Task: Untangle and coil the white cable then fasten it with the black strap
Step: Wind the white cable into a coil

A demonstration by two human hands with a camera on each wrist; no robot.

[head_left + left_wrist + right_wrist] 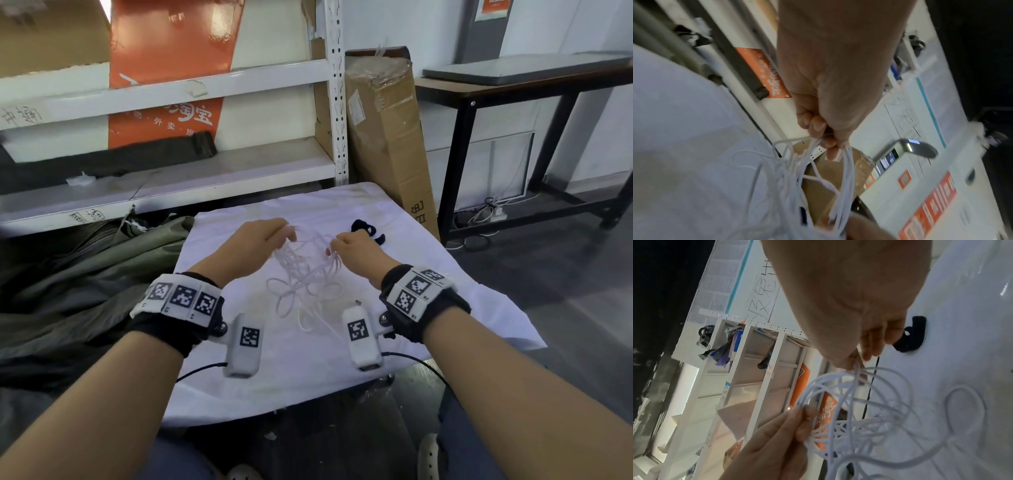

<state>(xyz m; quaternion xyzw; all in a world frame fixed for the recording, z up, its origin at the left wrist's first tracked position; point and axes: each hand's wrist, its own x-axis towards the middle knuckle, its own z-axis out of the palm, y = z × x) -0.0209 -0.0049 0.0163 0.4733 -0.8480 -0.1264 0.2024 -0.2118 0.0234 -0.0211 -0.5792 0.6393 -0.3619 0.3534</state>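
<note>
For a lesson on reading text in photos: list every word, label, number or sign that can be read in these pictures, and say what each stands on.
"淘宝": white characters on the orange poster behind the shelf rack.
"外卖": smaller white characters below, same poster; the characters beside them are cut off or blurred.
Handwritten marks on the shelf edge: not legible.
Print on the tall cardboard box: too blurred.
Black-and-white square codes on the wrist bands: patterns, no words.
White cable, black strap: no text.

Cable (305,274) left of strap (364,229).
</note>
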